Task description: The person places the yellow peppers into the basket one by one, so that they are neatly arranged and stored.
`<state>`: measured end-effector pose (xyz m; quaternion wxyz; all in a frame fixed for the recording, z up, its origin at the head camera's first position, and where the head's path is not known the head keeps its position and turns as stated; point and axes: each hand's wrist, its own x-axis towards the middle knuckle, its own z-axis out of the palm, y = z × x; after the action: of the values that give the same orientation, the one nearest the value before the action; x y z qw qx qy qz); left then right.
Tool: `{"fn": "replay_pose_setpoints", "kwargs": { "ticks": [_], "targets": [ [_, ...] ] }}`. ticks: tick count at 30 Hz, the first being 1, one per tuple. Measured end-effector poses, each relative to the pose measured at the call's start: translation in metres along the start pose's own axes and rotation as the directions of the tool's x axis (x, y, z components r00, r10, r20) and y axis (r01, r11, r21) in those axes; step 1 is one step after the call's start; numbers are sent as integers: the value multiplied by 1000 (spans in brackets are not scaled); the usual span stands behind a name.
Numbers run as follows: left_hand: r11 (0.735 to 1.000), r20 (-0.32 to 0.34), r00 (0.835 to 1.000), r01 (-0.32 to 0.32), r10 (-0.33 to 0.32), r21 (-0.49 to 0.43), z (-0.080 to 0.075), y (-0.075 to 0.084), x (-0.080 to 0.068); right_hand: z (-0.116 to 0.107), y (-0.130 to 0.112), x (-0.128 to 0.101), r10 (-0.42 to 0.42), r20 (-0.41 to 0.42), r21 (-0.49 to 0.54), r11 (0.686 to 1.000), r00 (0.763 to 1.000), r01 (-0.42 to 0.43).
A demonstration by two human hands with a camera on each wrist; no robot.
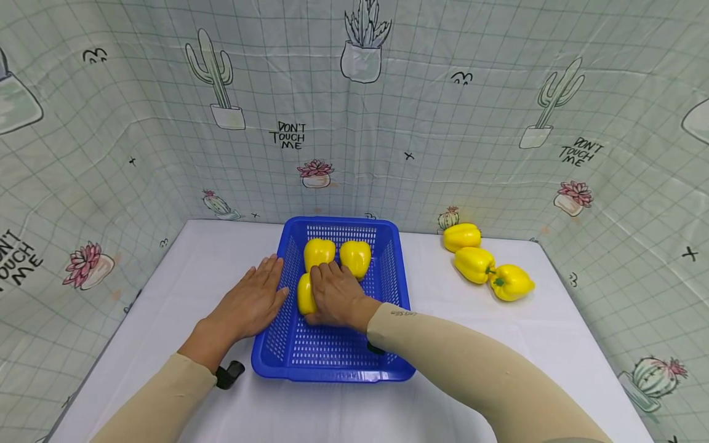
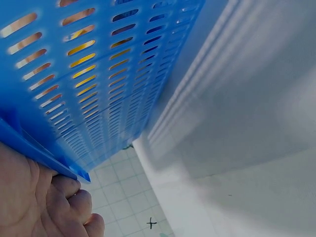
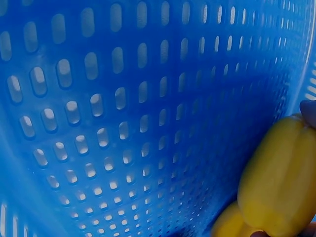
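A blue perforated plastic basket [image 1: 360, 359] stands on the white table. Inside it, toward the far end, are two yellow bell peppers [image 1: 319, 252]. My right hand [image 1: 338, 297] reaches into the basket and grips a third yellow bell pepper [image 1: 306, 295] at the left side; in the right wrist view its fingers show at both ends of that pepper [image 3: 279, 177]. Palm down with fingers straight, my left hand [image 1: 252, 301] rests on the basket's left rim. From the left wrist view, the hand [image 2: 47, 202] lies right at the rim, outside the slotted wall [image 2: 98, 74].
Three more yellow bell peppers [image 1: 474, 265] lie on the table [image 1: 471, 344] at the back right, outside the basket. A cloth [image 1: 410, 117] printed with cacti and a grid hangs behind and along both sides.
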<state>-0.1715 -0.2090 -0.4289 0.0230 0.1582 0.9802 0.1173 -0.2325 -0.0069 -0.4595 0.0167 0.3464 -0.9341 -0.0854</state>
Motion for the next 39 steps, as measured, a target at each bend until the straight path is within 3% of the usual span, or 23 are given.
{"fn": "replay_pose_setpoints", "kwargs": {
  "ticks": [39],
  "targets": [
    [1000, 4, 1000, 10, -10, -21, 0, 0, 1, 1, -4, 1, 23, 11, 3, 1000, 1000, -23]
  ]
}}
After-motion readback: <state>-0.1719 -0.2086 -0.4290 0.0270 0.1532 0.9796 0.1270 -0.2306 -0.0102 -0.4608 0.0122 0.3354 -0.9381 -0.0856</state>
